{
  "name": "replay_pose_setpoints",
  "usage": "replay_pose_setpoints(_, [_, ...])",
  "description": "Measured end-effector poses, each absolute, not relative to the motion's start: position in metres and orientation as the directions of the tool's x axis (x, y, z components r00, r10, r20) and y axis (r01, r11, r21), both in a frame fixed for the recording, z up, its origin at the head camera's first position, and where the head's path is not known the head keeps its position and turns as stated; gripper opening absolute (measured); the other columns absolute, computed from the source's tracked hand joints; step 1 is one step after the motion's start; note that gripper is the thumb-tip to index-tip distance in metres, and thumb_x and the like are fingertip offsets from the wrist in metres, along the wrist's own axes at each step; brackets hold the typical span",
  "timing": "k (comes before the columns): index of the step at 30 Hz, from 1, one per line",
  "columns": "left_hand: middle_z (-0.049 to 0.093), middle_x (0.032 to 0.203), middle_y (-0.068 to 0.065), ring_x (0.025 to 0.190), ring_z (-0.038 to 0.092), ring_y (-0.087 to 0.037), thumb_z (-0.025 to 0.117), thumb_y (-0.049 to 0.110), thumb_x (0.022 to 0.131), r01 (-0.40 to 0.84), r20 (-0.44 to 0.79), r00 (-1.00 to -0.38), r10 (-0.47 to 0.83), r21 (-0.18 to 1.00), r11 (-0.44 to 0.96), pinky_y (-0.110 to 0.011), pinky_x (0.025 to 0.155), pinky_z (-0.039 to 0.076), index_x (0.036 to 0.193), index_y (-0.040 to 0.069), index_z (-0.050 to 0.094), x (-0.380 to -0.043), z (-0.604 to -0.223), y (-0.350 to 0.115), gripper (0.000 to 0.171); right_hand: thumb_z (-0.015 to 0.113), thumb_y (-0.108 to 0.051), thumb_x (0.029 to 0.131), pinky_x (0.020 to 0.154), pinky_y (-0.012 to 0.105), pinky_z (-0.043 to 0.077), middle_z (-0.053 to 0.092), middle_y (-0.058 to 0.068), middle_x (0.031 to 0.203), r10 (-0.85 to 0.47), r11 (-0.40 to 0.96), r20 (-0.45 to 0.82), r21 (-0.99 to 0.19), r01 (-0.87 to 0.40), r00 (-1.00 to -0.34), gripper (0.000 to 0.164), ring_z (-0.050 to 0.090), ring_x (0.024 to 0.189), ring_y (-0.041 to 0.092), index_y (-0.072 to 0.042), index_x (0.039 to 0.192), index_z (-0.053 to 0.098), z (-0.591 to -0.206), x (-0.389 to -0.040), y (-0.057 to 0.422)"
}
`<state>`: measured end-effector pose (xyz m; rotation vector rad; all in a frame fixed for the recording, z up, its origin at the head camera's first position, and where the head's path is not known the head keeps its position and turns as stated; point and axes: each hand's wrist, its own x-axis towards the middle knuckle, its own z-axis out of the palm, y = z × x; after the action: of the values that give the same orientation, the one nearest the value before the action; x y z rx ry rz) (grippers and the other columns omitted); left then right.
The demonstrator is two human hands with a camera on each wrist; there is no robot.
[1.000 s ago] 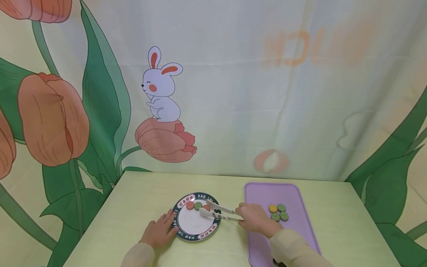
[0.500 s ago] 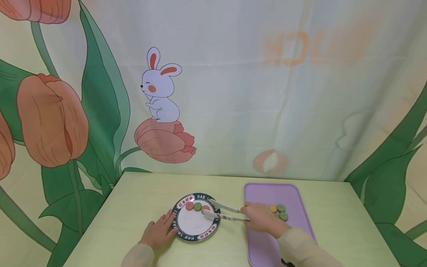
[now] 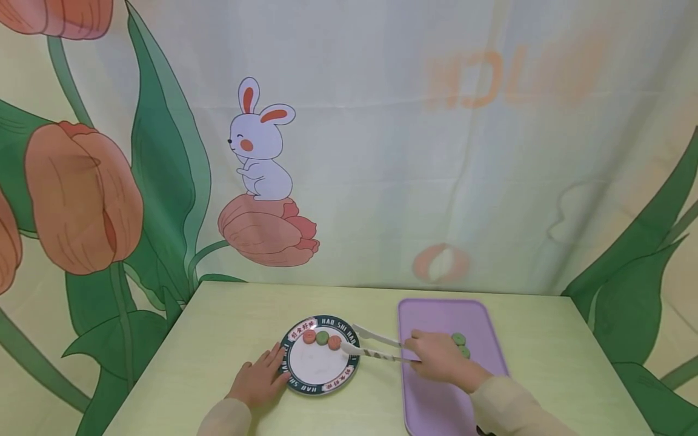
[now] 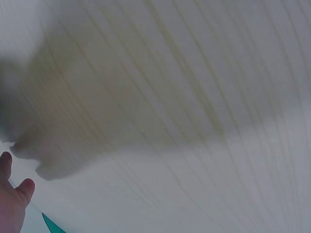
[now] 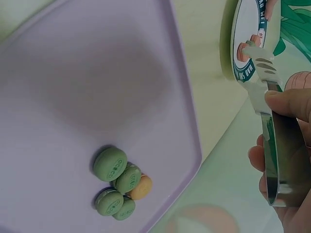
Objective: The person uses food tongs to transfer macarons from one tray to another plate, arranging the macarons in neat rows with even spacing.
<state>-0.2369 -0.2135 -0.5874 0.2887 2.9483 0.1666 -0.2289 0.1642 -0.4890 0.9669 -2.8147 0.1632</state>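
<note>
My right hand [image 3: 438, 357] grips a pair of tongs [image 3: 382, 354] with white tips and a metal handle. The tongs' tips are spread over the right rim of the plate [image 3: 311, 369], just right of a pink macaron [image 3: 335, 343], with nothing between them. Beside it on the plate, in a row, sit a green macaron [image 3: 323, 338] and another pink macaron [image 3: 309, 336]. At the plate's left rim my left hand [image 3: 259, 376] lies with fingers extended, fingertips on the edge. The right wrist view shows the metal handle [image 5: 290, 162] between thumb and fingers.
A purple tray [image 3: 436, 406] lies right of the plate, under the right forearm. On it several green macarons [image 5: 111, 163] and one yellow macaron [image 5: 140, 188] are clustered; the hand partly covers them in the head view. A printed curtain [image 3: 371, 181] hangs behind the table.
The tongs have drawn back to the right, away from the right-hand pink macaron, which now sits free on the plate. The right hand shifted right over the tray; the left hand stayed at the plate.
</note>
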Motion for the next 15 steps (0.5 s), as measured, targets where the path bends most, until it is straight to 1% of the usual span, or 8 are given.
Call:
replay_pose_setpoints(4, [0.027,0.145,-0.007,0.128,0.033,-0.031,0.036,0.053,0.088,0.181,-0.162,-0.966,0.201,0.129,0.975,-0.061,0.097,0.028,0.137,0.011,0.032,-0.237,-0.587,-0.214,0.065,0.067,-0.017,0.068,0.039,0.017,0.027,0.045,-0.008,0.067,-0.607,0.777,0.209,-0.045,-0.628,-0.766,0.014,0.034,0.048,0.005,-0.014,0.080,0.061,-0.489,-0.227,0.170])
replay_pose_setpoints(11, [0.027,0.145,-0.006,0.127,0.034,-0.031,0.036,0.053,0.088,0.185,-0.154,-0.967,0.203,0.125,0.975,-0.061,0.096,0.029,0.137,0.011,0.032,-0.237,-0.588,-0.213,0.065,0.068,-0.022,0.067,0.036,0.022,0.024,0.044,-0.011,0.066,-0.573,0.808,0.215,-0.013,-0.589,-0.791,0.015,0.036,0.048,0.005,-0.019,0.080,0.062,-0.485,-0.222,0.179])
replay_pose_setpoints(15, [0.028,0.145,-0.006,0.127,0.035,-0.031,0.036,0.053,0.088,0.185,-0.147,-0.968,0.203,0.124,0.975,-0.061,0.096,0.029,0.137,0.011,0.032,-0.237,-0.589,-0.214,0.065,0.067,-0.019,0.067,0.038,0.021,0.027,0.045,-0.010,0.066,-0.594,0.792,0.235,0.002,-0.611,-0.769,0.015,0.036,0.048,0.005,-0.017,0.080,0.062,-0.483,-0.221,0.186])
